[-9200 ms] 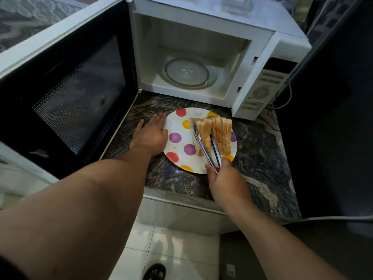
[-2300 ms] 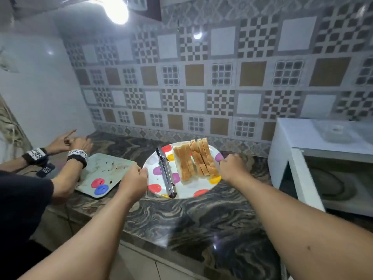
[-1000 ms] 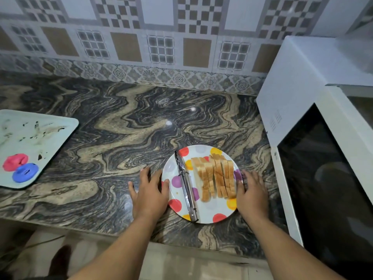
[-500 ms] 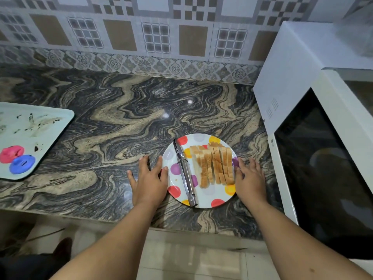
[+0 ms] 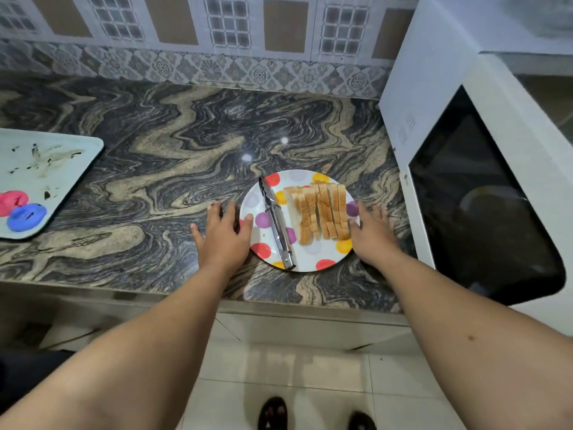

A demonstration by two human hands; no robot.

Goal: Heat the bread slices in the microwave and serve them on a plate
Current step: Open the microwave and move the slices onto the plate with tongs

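A white plate with coloured dots (image 5: 313,259) sits on the marble counter near its front edge. Several bread slices (image 5: 319,214) stand in a row on its right half, and metal tongs (image 5: 277,226) lie along its left half. My left hand (image 5: 222,235) lies flat on the counter with fingers spread, its thumb touching the plate's left rim. My right hand (image 5: 370,232) rests at the plate's right rim, fingers straight. The white microwave (image 5: 434,119) stands at the right, and its dark-windowed door (image 5: 483,206) faces me.
A pale tray (image 5: 55,162) with a pink and a blue round piece lies at the left end of the marble counter (image 5: 173,156). A tiled wall runs along the back. The counter's front edge is just below the plate, with a tiled floor underneath.
The plate, carried from the microwave, came down on the counter. Over the last second both hands stayed flat at its sides while the view shifted a little.
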